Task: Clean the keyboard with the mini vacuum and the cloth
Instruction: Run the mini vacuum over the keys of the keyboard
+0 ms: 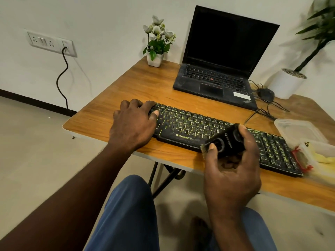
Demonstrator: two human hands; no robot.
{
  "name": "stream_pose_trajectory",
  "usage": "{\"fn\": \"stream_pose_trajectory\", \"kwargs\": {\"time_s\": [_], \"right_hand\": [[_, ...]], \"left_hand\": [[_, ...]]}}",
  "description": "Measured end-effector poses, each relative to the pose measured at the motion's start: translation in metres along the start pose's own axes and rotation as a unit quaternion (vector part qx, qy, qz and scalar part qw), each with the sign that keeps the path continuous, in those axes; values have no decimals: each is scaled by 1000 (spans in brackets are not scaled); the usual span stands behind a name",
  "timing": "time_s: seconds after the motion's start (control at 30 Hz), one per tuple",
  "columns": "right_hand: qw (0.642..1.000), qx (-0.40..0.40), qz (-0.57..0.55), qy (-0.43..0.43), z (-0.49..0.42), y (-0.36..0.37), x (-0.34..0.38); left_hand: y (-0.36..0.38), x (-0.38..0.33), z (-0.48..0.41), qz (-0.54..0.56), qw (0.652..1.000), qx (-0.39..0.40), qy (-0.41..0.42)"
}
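Boxy black plastic mini vacuum (228, 142) over a flat black keyboard (188, 124) on the wood-grain bench (101, 113)
Right hand (233, 171) has its grip closed round the mini vacuum above the keyboard's near edge; left hand (134, 124) rests loose-fingered on the keyboard's left end, grip holding nothing

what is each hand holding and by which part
The right hand grips the mini vacuum around its body, thumb near its lower end. The left hand holds nothing; it rests on the keyboard's left end.
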State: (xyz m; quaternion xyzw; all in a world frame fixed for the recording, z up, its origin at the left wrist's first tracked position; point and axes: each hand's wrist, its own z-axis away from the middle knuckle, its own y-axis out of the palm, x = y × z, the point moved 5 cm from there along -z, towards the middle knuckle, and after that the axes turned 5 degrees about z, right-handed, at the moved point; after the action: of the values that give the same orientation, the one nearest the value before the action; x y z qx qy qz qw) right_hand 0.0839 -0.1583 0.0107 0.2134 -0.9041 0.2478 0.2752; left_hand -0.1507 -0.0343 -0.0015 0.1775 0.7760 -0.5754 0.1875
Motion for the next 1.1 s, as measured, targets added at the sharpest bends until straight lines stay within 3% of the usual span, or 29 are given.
{"fn": "stream_pose_trajectory", "kwargs": {"time_s": [0.2,0.4,0.53,0.87,1.03,1.1], "right_hand": [[997,54,-14,-45,11,15,17],[1000,-4,8,-24,11,5,7],[995,61,-43,-65,19,28,35],[988,102,-90,-78,24,61,61],[990,110,-26,-82,15,37,37],[995,83,13,-48,2,10,9]], "left_hand": [[0,-1,0,0,1000,-5,2],[0,0,0,2,1000,-2,3],[0,1,0,1,1000,-8,1],[0,0,1,-2,1000,-4,6],[-2,0,0,1,1000,-10,16],[-1,-2,2,-14,1000,-12,23]]}}
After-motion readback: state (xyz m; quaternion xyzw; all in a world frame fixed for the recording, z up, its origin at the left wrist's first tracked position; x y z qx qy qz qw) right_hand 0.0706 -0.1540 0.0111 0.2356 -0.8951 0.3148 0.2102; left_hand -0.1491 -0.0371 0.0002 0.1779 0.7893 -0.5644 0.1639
